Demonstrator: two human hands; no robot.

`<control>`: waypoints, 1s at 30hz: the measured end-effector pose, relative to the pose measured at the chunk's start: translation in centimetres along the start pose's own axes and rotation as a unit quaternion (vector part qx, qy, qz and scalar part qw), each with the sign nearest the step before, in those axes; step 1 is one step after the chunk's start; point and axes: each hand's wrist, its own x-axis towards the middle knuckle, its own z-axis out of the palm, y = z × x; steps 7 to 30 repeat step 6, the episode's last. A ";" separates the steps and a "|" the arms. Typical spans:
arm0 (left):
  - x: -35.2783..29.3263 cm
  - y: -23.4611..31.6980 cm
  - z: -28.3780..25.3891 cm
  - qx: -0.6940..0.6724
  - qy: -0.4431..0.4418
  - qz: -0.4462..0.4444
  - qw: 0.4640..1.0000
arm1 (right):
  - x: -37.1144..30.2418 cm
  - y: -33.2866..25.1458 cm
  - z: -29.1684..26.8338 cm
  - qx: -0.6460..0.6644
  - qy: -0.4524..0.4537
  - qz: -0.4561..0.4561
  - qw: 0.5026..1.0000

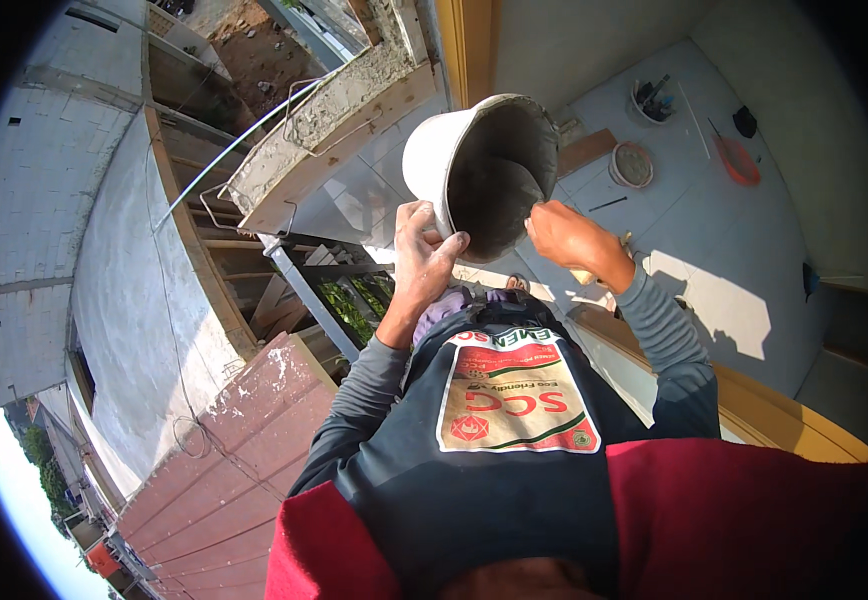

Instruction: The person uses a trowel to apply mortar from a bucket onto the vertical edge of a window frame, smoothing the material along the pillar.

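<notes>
A white bucket (429, 150), grey with mortar inside, is tilted with its mouth toward me. My left hand (424, 255) grips its near rim on the left, thumb on the outside and fingers dusted with grey. At the right side of the mouth, my right hand (579, 240) is closed around a trowel. A pale wooden handle end (582, 277) shows below that fist. The trowel's rounded grey blade (504, 190) reaches into the bucket, coated much like the wall behind it, so its outline is hard to make out.
To the left, a rough concrete ledge (339, 105) with bent wires borders a drop, above a rust-red roof (224, 460). On the tiled floor (694, 220) at right stand a tool bucket (651, 103), a mortar bucket (632, 165) and a red basin (737, 160). A yellow frame (784, 415) runs nearby.
</notes>
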 end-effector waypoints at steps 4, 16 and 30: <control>-0.2 -0.2 -2.2 -0.014 -0.019 -0.001 1.000 | 1.9 -2.1 -3.7 0.273 -0.178 0.247 0.912; 0.0 -0.5 -3.1 0.042 -0.049 0.005 0.998 | 2.2 -2.7 -3.4 0.278 -0.168 0.290 0.900; 0.0 -0.5 -3.1 0.042 -0.049 0.005 0.998 | 2.2 -2.7 -3.4 0.278 -0.168 0.290 0.900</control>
